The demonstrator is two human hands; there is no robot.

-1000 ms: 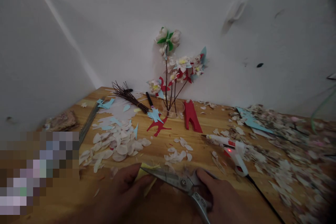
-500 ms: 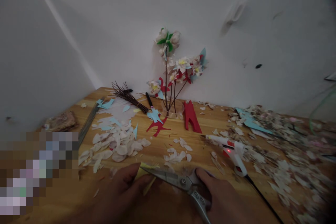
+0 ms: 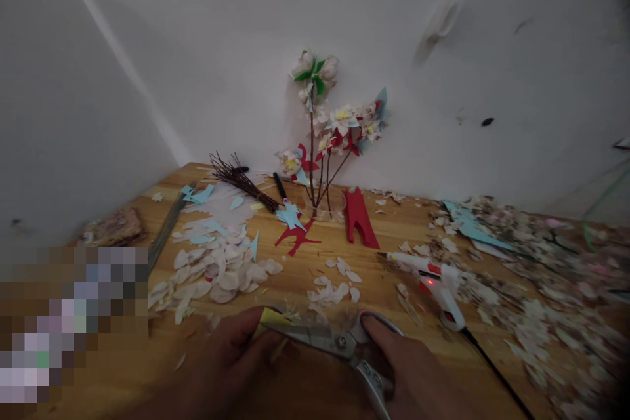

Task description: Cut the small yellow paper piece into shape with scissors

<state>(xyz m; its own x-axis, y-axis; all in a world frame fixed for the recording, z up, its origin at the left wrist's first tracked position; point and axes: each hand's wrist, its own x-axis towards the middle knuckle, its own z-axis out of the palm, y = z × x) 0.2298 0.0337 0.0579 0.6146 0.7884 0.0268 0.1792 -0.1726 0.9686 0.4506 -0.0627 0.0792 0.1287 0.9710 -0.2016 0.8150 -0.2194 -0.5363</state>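
Pinched in the left hand [image 3: 239,346] above the bench [image 3: 295,279], the fringed yellow paper [image 3: 268,319] looks light, soft and easily torn — best held by its uncut end — while the right hand [image 3: 413,364] grips the scissors [image 3: 322,339] by their handles.

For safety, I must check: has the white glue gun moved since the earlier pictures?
No. Against the forked red piece, the glue gun keeps the same place, to its lower right.
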